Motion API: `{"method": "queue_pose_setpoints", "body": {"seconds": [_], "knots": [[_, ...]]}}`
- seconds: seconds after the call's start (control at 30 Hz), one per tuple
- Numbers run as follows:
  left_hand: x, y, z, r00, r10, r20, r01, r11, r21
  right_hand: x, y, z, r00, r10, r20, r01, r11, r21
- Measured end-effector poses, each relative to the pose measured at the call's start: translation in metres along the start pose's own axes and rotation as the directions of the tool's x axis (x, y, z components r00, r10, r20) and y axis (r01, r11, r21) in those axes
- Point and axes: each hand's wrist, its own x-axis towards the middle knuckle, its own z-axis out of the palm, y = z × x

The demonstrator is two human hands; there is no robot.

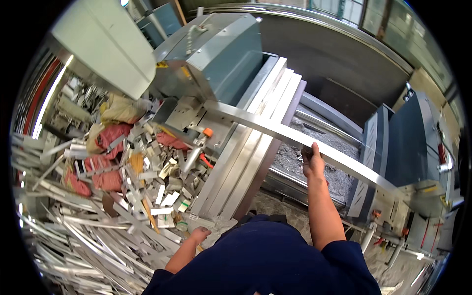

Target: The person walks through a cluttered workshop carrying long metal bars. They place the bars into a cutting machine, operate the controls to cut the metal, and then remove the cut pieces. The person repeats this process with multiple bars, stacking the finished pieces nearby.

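A long, silver aluminium profile (280, 130) spans the machine from the left cutting head to the right one. My right hand (313, 161) is closed on its near side, right of the middle, with the thumb up against the bar and the fingers curled underneath. Left of that hand, several more aluminium profiles (241, 169) lie side by side, pointing toward me and passing under the long bar. My left hand (199, 235) hangs low beside their near ends. Its fingers are mostly turned out of sight, and nothing shows in it.
The blue-grey left machine head (223, 54) and right machine head (413, 142) flank a bed covered in metal chips (314, 152). An orange-knobbed clamp (199, 142) sits by the left head. Offcuts (169, 196), long scrap strips (88, 241) and red sacks (105, 172) heap at the left.
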Motion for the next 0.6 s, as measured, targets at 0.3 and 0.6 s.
{"method": "queue_pose_setpoints", "body": {"seconds": [0.3, 0.6], "knots": [[-0.012, -0.048, 0.032, 0.884, 0.367, 0.289, -0.467, 0.666, 0.582, 0.03, 0.013, 0.048, 0.981, 0.175, 0.088, -0.179, 0.983, 0.043], [-0.095, 0.125, -0.108, 0.537, 0.259, -0.803, -0.218, 0.962, 0.165, -0.062, 0.014, 0.043, 0.901, 0.115, 0.419, -0.134, 0.991, 0.017]]}}
